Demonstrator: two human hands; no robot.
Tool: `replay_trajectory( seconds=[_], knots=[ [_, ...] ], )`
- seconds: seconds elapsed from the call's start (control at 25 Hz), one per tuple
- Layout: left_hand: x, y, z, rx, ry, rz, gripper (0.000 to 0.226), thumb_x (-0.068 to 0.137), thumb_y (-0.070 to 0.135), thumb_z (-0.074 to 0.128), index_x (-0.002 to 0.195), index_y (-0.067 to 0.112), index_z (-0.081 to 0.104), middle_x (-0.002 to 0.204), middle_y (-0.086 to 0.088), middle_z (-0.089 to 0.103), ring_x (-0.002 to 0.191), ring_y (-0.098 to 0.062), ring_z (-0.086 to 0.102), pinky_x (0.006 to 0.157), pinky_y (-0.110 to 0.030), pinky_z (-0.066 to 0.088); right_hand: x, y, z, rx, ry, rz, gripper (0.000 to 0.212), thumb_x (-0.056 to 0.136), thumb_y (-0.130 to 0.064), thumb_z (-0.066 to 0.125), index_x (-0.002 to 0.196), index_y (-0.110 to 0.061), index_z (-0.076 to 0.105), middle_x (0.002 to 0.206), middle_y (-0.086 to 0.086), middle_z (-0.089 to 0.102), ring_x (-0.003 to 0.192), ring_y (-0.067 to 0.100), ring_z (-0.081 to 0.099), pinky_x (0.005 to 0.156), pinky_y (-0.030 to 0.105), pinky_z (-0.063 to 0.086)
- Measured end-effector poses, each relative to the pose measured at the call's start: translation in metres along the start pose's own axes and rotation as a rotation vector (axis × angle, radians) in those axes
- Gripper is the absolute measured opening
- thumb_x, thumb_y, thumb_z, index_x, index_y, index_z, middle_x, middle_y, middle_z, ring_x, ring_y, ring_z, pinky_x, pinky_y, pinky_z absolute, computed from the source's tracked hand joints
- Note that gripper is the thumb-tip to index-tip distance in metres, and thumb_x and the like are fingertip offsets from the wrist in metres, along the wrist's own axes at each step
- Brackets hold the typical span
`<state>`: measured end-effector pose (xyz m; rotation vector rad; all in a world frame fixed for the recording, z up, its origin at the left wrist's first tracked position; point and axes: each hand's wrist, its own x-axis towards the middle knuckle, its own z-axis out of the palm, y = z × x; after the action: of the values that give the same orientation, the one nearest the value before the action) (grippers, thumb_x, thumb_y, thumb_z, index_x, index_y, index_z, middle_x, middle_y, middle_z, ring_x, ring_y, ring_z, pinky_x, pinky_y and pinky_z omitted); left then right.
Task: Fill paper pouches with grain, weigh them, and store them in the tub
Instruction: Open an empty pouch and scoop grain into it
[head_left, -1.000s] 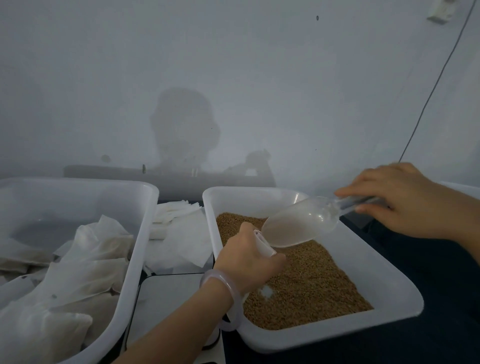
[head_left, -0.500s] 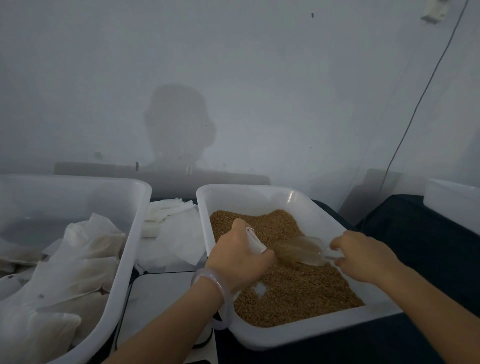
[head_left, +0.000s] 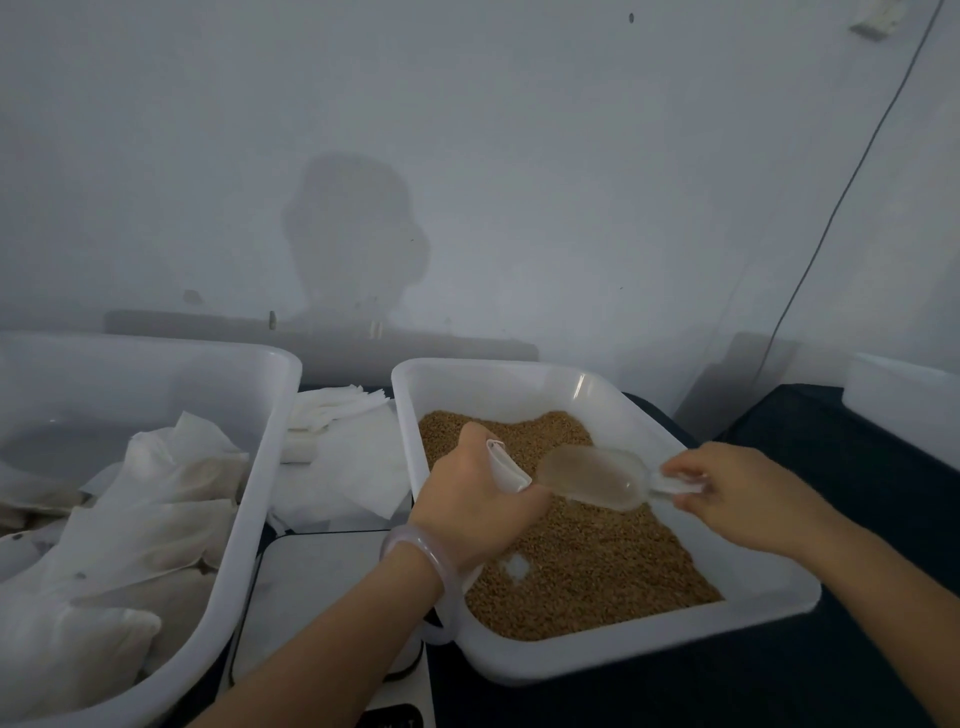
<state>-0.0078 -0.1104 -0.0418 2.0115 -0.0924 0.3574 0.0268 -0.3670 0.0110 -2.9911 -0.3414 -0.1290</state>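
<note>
the left hand (head_left: 478, 504) curls its fingers round a small white paper pouch (head_left: 506, 465), whose creased top pokes out above the brown grain (head_left: 587, 566) in the white tray (head_left: 649, 660). the right hand (head_left: 737, 493) pinches the handle of a clear scoop (head_left: 592, 475), whose bowl is just beside the pouch.

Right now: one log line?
step: filling | left hand grips pouch | right hand holds scoop at pouch mouth | over grain tray
</note>
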Motion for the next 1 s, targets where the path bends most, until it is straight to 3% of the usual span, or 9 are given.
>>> replay_trajectory(
  seconds=[0.16,0.24,0.4,0.56,0.64,0.8,1.0],
  knots=[
    [0.0,0.001,-0.005,-0.083,0.027,-0.04,0.041,0.072,0.035,0.071,0.1,0.024,0.043,0.089,0.009,0.053,0.074,-0.004,0.056,0.048,-0.009,0.039,0.006,-0.033,0.021,0.063,-0.034,-0.111,0.022,0.087,-0.027,0.065,0.108,-0.03,0.068,0.085,-0.019,0.056,0.076,0.001,0.056,0.063,0.015,0.04],
    [-0.001,0.002,-0.006,-0.066,0.019,-0.019,0.042,0.073,0.036,0.071,0.101,0.022,0.043,0.09,0.01,0.052,0.076,-0.004,0.055,0.051,-0.011,0.04,0.011,-0.048,0.03,0.092,-0.032,-0.151,0.024,0.086,-0.022,0.065,0.108,-0.03,0.068,0.085,-0.017,0.058,0.075,0.003,0.058,0.059,0.014,0.04],
    [-0.002,0.004,-0.005,-0.05,0.039,-0.023,0.041,0.075,0.036,0.07,0.101,0.02,0.044,0.088,0.009,0.052,0.075,-0.003,0.053,0.053,-0.015,0.042,0.014,-0.063,0.04,0.078,-0.171,-0.27,0.03,0.082,-0.022,0.069,0.11,-0.032,0.067,0.091,-0.019,0.055,0.083,0.001,0.054,0.066,0.013,0.038],
    [-0.002,0.005,-0.005,-0.084,0.022,-0.043,0.04,0.076,0.034,0.07,0.102,0.019,0.044,0.088,0.007,0.052,0.075,-0.005,0.055,0.053,-0.017,0.045,0.002,-0.044,0.023,0.227,-0.295,-0.235,0.029,0.083,-0.024,0.069,0.104,-0.043,0.061,0.097,-0.024,0.06,0.09,-0.009,0.056,0.073,0.011,0.045],
    [-0.002,0.005,-0.005,-0.114,0.013,-0.042,0.04,0.076,0.033,0.071,0.102,0.02,0.044,0.088,0.007,0.052,0.073,-0.005,0.056,0.047,-0.013,0.043,-0.005,-0.032,0.013,0.258,-0.258,-0.207,0.032,0.085,-0.02,0.067,0.101,-0.046,0.057,0.1,-0.024,0.061,0.093,-0.012,0.056,0.077,0.011,0.046],
    [-0.003,0.005,-0.006,-0.076,-0.025,-0.028,0.042,0.073,0.036,0.071,0.098,0.023,0.041,0.086,0.007,0.054,0.069,-0.004,0.056,0.046,-0.011,0.04,-0.011,-0.012,-0.014,0.303,-0.143,-0.176,0.033,0.087,-0.021,0.063,0.104,-0.048,0.054,0.111,-0.024,0.06,0.106,-0.007,0.055,0.098,0.023,0.043],
    [-0.003,0.006,-0.005,-0.007,-0.064,0.013,0.042,0.074,0.037,0.071,0.097,0.022,0.04,0.087,0.01,0.051,0.073,-0.004,0.054,0.049,-0.011,0.038,-0.011,-0.007,-0.055,0.366,-0.071,-0.201,0.031,0.078,-0.035,0.063,0.105,-0.052,0.06,0.111,-0.028,0.062,0.105,-0.012,0.054,0.097,0.026,0.04]
  ],
)
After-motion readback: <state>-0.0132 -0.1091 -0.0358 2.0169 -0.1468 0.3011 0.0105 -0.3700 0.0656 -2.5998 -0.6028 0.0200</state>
